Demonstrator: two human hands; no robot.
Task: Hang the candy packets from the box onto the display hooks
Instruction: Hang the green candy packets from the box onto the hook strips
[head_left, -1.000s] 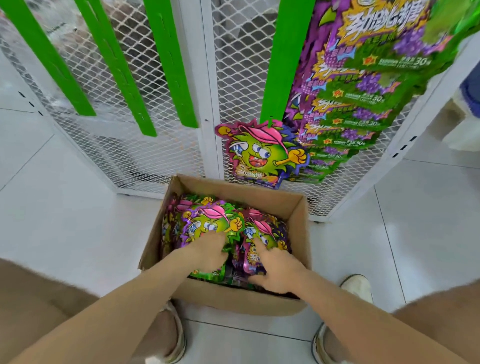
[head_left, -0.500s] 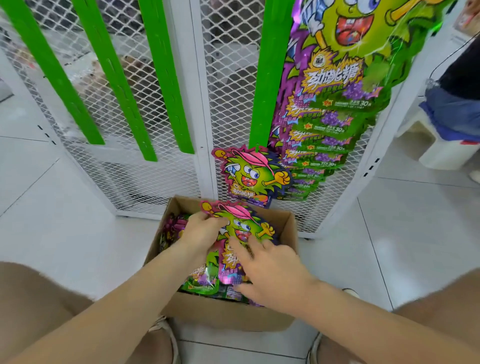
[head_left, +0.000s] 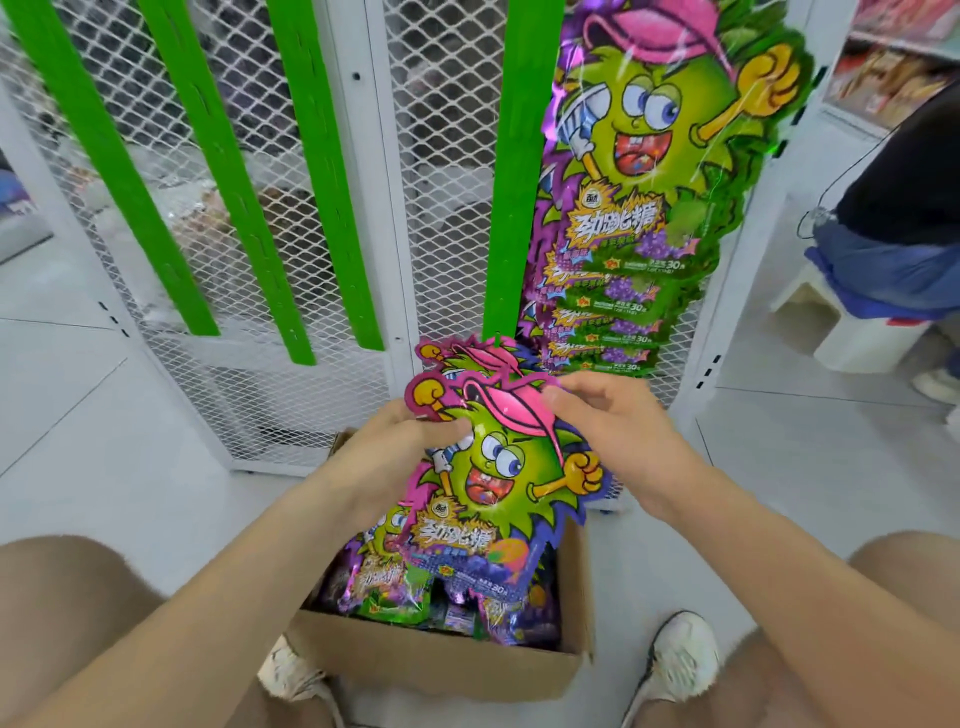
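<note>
Two hands hold candy packet (head_left: 498, 483) above box (head_left: 441, 670): left hand (head_left: 400, 441) grips its upper-left edge, right hand (head_left: 618, 431) pinches the top. Risk: second packet (head_left: 382, 566) seems stuck behind it; could drop or jam during hanging.

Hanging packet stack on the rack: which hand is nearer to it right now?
Right. The right hand is just below the hanging packet stack, pinching the top of the held packet; the left hand grips that packet's left edge, farther to the left.
</note>
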